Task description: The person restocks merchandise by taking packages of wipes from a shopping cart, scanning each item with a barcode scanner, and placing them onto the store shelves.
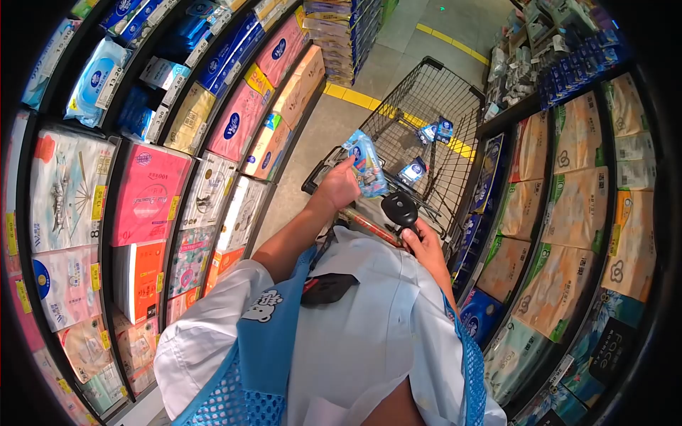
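The person's left hand (337,187) holds a blue pack (367,167) above the near end of a black shopping cart (387,113), with the thumb and fingers pinching its near side. The right hand (425,245) is at a black rounded device (400,209), the thumb touching its lower part, but one cannot tell how the other fingers are closed, because they are mostly hidden. Inside the cart lie several small packs (412,171), also blue.
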Demonstrator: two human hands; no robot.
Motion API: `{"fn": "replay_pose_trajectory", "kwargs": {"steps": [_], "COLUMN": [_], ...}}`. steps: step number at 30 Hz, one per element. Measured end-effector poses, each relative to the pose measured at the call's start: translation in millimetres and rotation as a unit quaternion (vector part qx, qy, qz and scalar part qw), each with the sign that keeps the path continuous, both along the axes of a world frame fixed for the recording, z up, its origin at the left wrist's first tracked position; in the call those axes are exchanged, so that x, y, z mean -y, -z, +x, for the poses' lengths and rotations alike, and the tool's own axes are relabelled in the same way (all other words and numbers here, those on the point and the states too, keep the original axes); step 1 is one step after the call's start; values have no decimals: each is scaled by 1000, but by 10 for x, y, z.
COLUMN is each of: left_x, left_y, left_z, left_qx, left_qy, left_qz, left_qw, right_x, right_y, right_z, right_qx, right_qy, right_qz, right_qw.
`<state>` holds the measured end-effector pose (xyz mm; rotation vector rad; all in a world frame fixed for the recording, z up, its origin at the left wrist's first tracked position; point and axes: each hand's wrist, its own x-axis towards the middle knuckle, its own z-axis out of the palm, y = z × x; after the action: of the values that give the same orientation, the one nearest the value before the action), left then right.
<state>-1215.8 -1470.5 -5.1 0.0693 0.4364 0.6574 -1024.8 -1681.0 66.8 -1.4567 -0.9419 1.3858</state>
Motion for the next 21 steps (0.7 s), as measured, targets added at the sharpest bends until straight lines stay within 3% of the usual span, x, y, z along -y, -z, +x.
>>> {"fn": "replay_pose_trajectory", "kwargs": {"steps": [4,7,13,16,21], "left_x": [-25,-27,-82,4,-73], "left_y": [57,82,-2,-160,66], "left_z": [-93,-101,-97,-73,-37], "left_qx": [105,252,181,150,155], "left_qy": [51,72,121,102,128], "left_qz": [24,28,4,81,60], "left_qw": [993,965,976,980,978], "right_x": [-32,-68,-240,-265,-278], "right_y": [-65,-170,-476,-480,-480], "right_z": [-3,19,-52,-79,-40], "right_qx": [-26,-63,-42,-47,-15], "right_qy": [-5,-33,-97,-108,-113], "right_qz": [19,8,5,15,-4], "right_qw": [999,997,994,993,993]}}
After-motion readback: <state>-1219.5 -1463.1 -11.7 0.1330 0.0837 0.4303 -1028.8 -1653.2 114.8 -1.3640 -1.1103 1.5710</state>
